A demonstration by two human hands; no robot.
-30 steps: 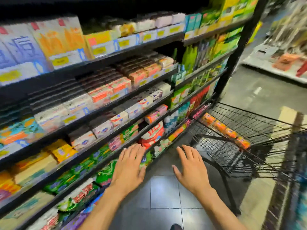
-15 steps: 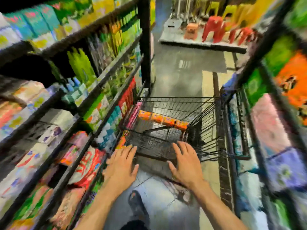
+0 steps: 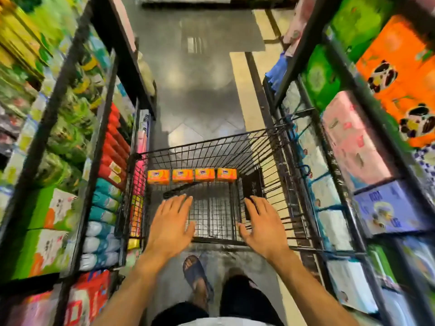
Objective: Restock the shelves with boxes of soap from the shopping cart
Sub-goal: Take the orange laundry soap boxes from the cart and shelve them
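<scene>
1. Soap boxes (image 3: 204,174): four, orange with a printed label. They stand side by side in one row along the far edge of the cart's floor, against its far wall, each just beside the next. The leftmost sits in the far left corner.
2. Shopping cart (image 3: 200,147): one, black wire. It stands in the aisle between the two shelf units. A dark flat panel (image 3: 253,187) leans at the right side of the basket, near the far right corner.
3. Left hand (image 3: 170,225): one, palm down, fingers straight and spread, holding nothing. It is over the near left part of the basket.
4. Right hand (image 3: 261,228): one, palm down, fingers straight and spread, holding nothing. It is over the near right part of the basket. Whether either hand touches the near edge cannot be told.
5. Left shelves (image 3: 103,128): one black-framed unit holding a column of red packs (image 3: 113,149) above teal packs (image 3: 103,198). The green goods further left are too blurred to count.
6. Right shelves (image 3: 348,74): one black-framed unit holding an orange pack (image 3: 397,74) with panda figures, a pink pack (image 3: 350,142) and a purple box (image 3: 388,208).
7. Floor (image 3: 200,90): dark glossy tiles with a pale strip (image 3: 244,90) running along the right side of the aisle.
8. Sandal (image 3: 197,274): one, blue, on a foot just short of the cart's near edge.
</scene>
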